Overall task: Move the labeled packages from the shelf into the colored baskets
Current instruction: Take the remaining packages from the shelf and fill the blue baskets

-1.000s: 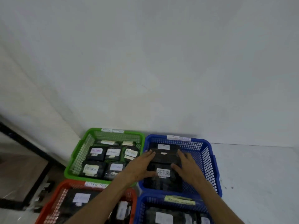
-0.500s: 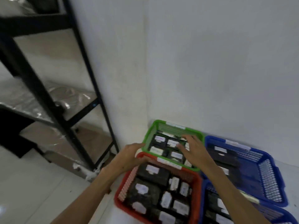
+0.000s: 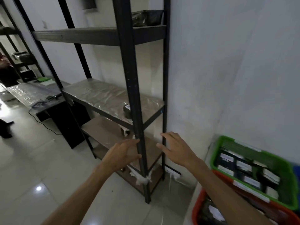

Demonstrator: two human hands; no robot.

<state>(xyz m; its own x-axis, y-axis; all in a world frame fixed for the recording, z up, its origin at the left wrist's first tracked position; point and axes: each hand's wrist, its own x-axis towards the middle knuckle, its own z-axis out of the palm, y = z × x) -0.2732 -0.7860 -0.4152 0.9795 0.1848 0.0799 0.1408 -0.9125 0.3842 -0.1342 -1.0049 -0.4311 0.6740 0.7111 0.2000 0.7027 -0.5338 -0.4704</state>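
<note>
Head view swung to shelf (image 3: 113,98), hands off baskets (image 3: 253,169)

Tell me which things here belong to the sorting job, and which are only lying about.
Belong to the job:
- black shelf
- package on the middle shelf
- package on the top shelf
- green basket
- red basket
- left hand and right hand, both empty

Lying about:
- dark desk
- cable on the floor
</note>
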